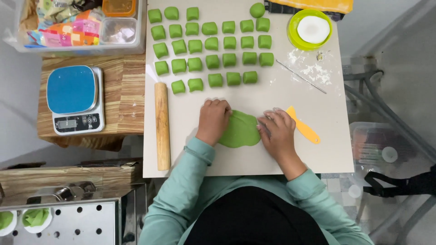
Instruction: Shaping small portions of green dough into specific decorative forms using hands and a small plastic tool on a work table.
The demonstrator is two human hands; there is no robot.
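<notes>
A flat oval of green dough (240,130) lies on the pale work board (318,149) in front of me. My left hand (212,120) presses on its left edge with the fingers curled down. My right hand (278,131) rests on its right edge, fingers bent over the dough. Neither hand lifts anything. Beyond the hands, several green dough cubes (212,61) sit in rows across the board, and one round green ball (257,10) lies at the far end.
A wooden rolling pin (162,126) lies along the board's left edge. An orange scraper (302,124) sits right of my right hand, near a thin metal rod (300,76). A green bowl of white flour (311,29) stands far right. A blue-topped kitchen scale (75,100) rests on a wooden stand.
</notes>
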